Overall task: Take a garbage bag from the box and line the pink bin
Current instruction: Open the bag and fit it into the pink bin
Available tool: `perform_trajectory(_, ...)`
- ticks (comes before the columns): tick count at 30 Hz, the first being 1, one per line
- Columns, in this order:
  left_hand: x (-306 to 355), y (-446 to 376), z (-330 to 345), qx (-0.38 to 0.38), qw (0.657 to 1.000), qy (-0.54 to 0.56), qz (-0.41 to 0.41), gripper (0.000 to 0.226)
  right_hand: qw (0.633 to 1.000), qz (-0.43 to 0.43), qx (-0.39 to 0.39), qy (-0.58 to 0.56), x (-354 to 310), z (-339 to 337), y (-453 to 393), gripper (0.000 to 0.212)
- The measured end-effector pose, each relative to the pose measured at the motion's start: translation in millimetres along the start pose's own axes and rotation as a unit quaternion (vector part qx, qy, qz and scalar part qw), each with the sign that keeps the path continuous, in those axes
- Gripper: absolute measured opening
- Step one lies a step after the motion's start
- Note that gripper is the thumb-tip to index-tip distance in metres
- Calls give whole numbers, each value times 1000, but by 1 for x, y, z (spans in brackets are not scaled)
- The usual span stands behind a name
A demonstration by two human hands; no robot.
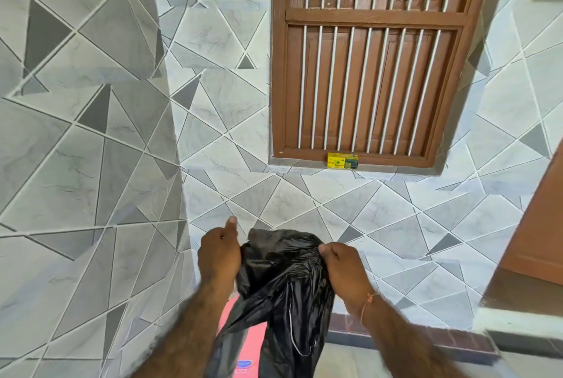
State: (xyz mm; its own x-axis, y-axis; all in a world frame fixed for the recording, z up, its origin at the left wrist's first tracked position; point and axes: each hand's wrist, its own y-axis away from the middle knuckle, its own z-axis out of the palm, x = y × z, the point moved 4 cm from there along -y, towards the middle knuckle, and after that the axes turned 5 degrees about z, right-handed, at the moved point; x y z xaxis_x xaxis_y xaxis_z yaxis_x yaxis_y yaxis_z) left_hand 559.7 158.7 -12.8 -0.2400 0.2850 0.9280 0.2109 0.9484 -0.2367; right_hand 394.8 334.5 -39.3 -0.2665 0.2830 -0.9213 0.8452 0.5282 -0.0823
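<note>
A black garbage bag (281,283) hangs crumpled in front of me, held at its top by both hands. My left hand (218,256) grips its left edge with the thumb sticking up. My right hand (342,268) pinches the right edge; a thin thread band circles that wrist. Below the bag, the pink bin (245,338) shows between my forearms, mostly covered by the bag. The small yellow garbage bag box (342,160) sits on the window sill, well above and beyond my hands.
A brown wooden window (368,55) with white bars is set in the grey tiled wall (91,134). A brown door edge (539,225) stands at the right, with a white ledge (518,326) below it. A tiled corner juts out on the left.
</note>
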Motion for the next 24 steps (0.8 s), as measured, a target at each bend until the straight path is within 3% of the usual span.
perform_trajectory(2, 10, 18, -13, 71, 994, -20, 82, 42, 994, 56, 19, -90, 7, -3, -3, 34)
perform_trajectory(4, 19, 50, -12, 43, 993, 10, 113, 40, 986, 83, 24, -140, 10, -1, -6, 27)
perform_trajectory(7, 3, 82, 21, -110, 993, 7, 49, 34, 972, 100, -16, -213, 5, 10, -5, 26)
perform_trajectory(10, -15, 81, 40, -192, 981, 29, -27, 37, 964, 92, -47, -247, 0, 16, -1, 29)
perform_trajectory(13, -20, 78, 51, -246, 950, 142, -128, 30, 951, 99, -47, -290, -3, 14, 0, 22)
perform_trajectory(16, -22, 70, 48, -240, 946, 171, -132, 21, 942, 114, -30, -313, 3, 10, -3, 19)
perform_trajectory(19, -32, 50, 38, -230, 961, 114, -105, 13, 952, 127, 37, -275, 23, -5, -10, 20)
perform_trajectory(24, -70, 16, 1, -57, 990, -121, -54, 14, 956, 148, 196, -160, 70, -42, -16, 26)
